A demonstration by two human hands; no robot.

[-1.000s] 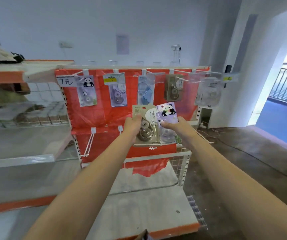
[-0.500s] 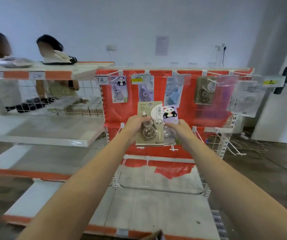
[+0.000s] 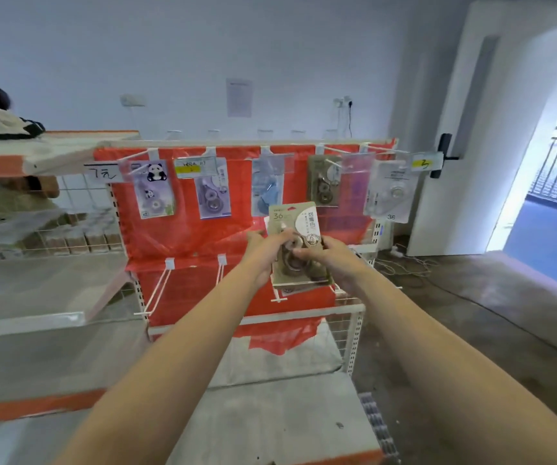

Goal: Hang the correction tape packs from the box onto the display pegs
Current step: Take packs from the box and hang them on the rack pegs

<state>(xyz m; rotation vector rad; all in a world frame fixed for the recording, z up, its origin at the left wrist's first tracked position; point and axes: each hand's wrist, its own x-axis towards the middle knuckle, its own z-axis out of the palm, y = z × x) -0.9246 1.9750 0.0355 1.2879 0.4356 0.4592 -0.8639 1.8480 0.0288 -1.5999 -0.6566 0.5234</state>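
Both hands are gripping a small stack of correction tape packs, the left hand (image 3: 263,253) curling round the left edge and the right hand (image 3: 332,260) pinching the right side, with the khaki pack (image 3: 295,229) held upright in front of the red backing (image 3: 186,236), below the top row of pegs (image 3: 332,161). To do this well, I'd say the right hand should be peeling off one pack and lining its hang hole with the matching brown pack (image 3: 324,186) up top. Against half a second ago, the panda pack is no longer showing beside the khaki one, and the hands are sitting closer together.

Both forearms bare, no sleeves, watch or rings visible. Left hand (image 3: 268,251) at 12 o'clock, right hand (image 3: 332,261) at 1.
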